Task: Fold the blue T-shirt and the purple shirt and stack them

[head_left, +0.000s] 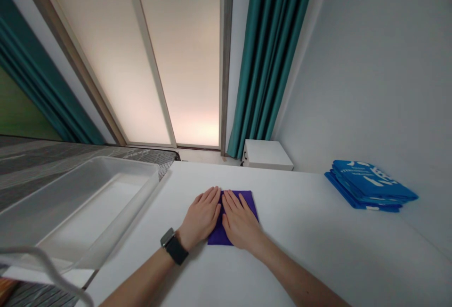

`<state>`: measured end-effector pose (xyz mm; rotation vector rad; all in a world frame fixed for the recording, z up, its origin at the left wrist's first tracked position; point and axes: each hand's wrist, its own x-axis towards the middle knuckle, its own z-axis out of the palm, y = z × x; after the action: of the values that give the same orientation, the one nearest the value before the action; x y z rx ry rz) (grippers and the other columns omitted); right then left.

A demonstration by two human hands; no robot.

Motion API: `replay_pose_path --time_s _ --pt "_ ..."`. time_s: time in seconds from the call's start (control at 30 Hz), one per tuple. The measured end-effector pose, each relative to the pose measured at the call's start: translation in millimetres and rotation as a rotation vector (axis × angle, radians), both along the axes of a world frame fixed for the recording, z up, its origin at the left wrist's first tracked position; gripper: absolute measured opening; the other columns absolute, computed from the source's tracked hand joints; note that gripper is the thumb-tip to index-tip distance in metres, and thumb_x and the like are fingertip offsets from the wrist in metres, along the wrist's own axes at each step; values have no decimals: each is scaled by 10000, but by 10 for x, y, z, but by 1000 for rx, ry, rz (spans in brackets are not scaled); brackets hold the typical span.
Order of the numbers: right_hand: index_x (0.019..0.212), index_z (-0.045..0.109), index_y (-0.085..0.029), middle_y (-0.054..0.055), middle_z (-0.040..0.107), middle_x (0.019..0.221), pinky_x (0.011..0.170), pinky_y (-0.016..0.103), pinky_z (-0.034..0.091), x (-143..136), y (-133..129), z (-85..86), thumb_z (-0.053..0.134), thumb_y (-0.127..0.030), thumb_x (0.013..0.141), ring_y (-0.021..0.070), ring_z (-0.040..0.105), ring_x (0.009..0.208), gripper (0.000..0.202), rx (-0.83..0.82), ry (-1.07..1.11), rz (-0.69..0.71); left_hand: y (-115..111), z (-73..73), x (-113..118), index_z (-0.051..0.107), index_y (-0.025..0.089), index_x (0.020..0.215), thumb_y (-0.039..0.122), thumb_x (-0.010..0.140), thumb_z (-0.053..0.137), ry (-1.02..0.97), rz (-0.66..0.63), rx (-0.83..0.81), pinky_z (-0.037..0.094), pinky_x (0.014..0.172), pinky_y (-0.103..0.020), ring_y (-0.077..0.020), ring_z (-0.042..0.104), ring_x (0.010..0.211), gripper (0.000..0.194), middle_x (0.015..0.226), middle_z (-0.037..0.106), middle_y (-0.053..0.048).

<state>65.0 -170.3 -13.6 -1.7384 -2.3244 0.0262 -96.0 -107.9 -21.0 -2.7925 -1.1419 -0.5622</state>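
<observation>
A folded purple cloth item point(249, 199) lies flat on the white table point(296, 260) in front of me. Its exact kind cannot be made out, since both hands cover much of it. My left hand point(201, 217), with a dark watch on the wrist, rests palm down along its left edge, fingers stretched out. Over its middle and right part lies my right hand point(242, 222), flat, with the fingers extended. The two hands are side by side, their fingertips pointing away from me.
A stack of folded blue bags point(370, 187) with white print sits at the right. On the left stands a translucent plastic bin point(123, 222). A grey curved bar point(49, 264) crosses the lower left corner. Beyond the table is a white cabinet point(266, 154).
</observation>
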Motion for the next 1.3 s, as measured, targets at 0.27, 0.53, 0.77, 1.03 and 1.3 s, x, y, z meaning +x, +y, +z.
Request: replay_pose_path --time_s 0.27,0.53,0.77,1.03,1.3 --pt "1502 286 -75 110 232 1579 1198 431 124 -9 28 -57 276 -346 983 219 159 1468 585 20 2 -34 -70 -169 -19 432 121 1424 263 969 306 97 34 80 383 1091 -415 -232 406 1376 493 1507 415 -115" --pt "1486 318 -49 136 256 1562 1186 437 173 351 -57 -130 251 -354 979 238 211 1455 595 7 -11 -269 -66 -199 -25 424 138 1437 308 990 290 72 26 127 383 1089 -397 -223 403 1378 496 1507 415 -110" --pt "1495 292 -48 139 223 1569 1186 448 150 470 -86 -180 226 -351 980 224 228 1450 602 -8 -29 -303 -96 -102 0 444 123 1416 289 977 313 105 51 102 365 1104 -440 -239 404 1378 487 1485 445 -127" --pt "1487 295 -29 149 215 1570 1185 467 140 446 -87 -134 241 -303 967 221 213 1454 590 -31 -11 -299 -326 85 428 408 81 1432 273 934 376 53 -73 20 314 1149 -415 -245 313 1426 535 1531 360 -148" --pt "1489 286 -24 155 231 1568 1185 468 130 445 -107 -109 251 -318 969 229 213 1454 599 -32 13 -302 -287 -90 192 362 118 1474 377 969 388 33 -77 -50 290 1157 -458 -272 241 1452 568 1556 300 -157"
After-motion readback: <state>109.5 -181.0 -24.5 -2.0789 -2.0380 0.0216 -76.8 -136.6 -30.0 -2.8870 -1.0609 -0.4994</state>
